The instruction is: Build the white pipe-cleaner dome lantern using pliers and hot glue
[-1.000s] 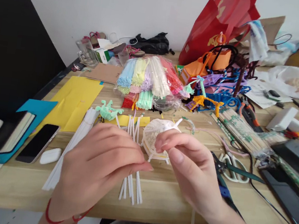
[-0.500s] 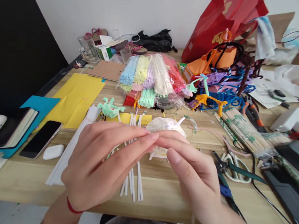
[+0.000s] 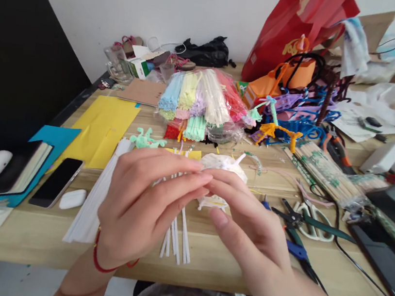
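My left hand (image 3: 141,204) and my right hand (image 3: 245,223) are raised over the wooden table (image 3: 218,263), fingertips meeting in a pinch. Both pinch a small white woven pipe-cleaner piece (image 3: 222,164), much of it hidden behind the fingers. Under my left hand lie several loose white pipe cleaners (image 3: 179,236). A red string is tied round my left wrist.
A bag of coloured pipe cleaners (image 3: 200,102) lies behind the hands, a green pipe-cleaner figure (image 3: 143,139) left of it. Yellow paper (image 3: 103,127), phone (image 3: 56,181), earbud case (image 3: 72,198) at left. Pliers (image 3: 292,230), scissors (image 3: 310,220), skewers (image 3: 321,172), red bag (image 3: 291,29) at right.
My left hand has risen and its fingertips have come together with my right hand's on the white woven piece. The view has tilted slightly.
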`<act>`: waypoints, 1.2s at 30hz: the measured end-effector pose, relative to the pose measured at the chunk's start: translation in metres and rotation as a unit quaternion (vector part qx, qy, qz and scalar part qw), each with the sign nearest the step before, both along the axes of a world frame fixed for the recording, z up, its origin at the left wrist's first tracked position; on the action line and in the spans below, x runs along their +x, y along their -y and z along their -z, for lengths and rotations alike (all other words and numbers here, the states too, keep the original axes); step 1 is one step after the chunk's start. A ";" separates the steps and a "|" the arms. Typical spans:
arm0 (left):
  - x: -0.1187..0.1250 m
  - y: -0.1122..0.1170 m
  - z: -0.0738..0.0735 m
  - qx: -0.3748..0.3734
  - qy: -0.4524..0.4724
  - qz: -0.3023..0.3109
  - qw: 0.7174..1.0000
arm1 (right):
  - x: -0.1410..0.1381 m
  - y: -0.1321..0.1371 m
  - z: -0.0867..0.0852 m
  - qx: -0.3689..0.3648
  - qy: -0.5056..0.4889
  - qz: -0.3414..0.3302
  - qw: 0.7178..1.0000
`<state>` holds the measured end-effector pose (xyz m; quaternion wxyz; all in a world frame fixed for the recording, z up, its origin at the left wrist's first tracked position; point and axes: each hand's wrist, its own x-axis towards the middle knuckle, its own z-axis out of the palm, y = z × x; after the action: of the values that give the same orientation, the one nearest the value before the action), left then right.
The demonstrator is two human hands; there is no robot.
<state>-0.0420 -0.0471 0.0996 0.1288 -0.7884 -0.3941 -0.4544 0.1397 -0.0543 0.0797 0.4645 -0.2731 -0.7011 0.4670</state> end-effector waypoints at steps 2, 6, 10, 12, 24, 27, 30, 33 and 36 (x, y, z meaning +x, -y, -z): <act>-0.001 0.001 0.002 0.007 -0.008 -0.016 1.000 | -0.001 0.000 0.000 -0.010 0.005 -0.007 1.000; -0.005 -0.003 0.007 0.105 -0.094 -0.033 0.989 | -0.003 -0.001 0.000 -0.018 0.010 -0.004 1.000; -0.007 -0.010 0.006 0.206 -0.166 -0.010 0.964 | -0.006 -0.002 0.000 -0.010 0.052 0.010 0.999; -0.008 -0.012 0.005 0.176 -0.145 -0.009 0.974 | -0.006 -0.003 -0.001 0.006 0.070 0.021 0.997; -0.008 -0.012 0.006 -0.075 0.002 -0.064 0.995 | -0.003 -0.004 0.000 -0.021 0.046 -0.005 0.999; -0.011 -0.012 0.006 -0.057 -0.003 -0.019 0.998 | -0.001 -0.004 -0.001 -0.060 0.035 -0.017 0.997; -0.010 -0.010 0.006 -0.017 -0.036 -0.011 0.999 | -0.001 -0.004 0.000 -0.061 0.021 -0.006 0.998; -0.006 -0.008 0.006 0.024 -0.057 -0.050 0.997 | -0.002 -0.003 0.003 -0.047 0.018 0.006 0.999; -0.004 -0.006 0.007 0.059 -0.072 -0.083 0.992 | -0.002 -0.003 0.005 -0.032 0.025 0.018 0.999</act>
<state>-0.0461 -0.0411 0.0928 0.2403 -0.7749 -0.4203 -0.4064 0.1377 -0.0511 0.0743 0.4462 -0.3117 -0.6922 0.4738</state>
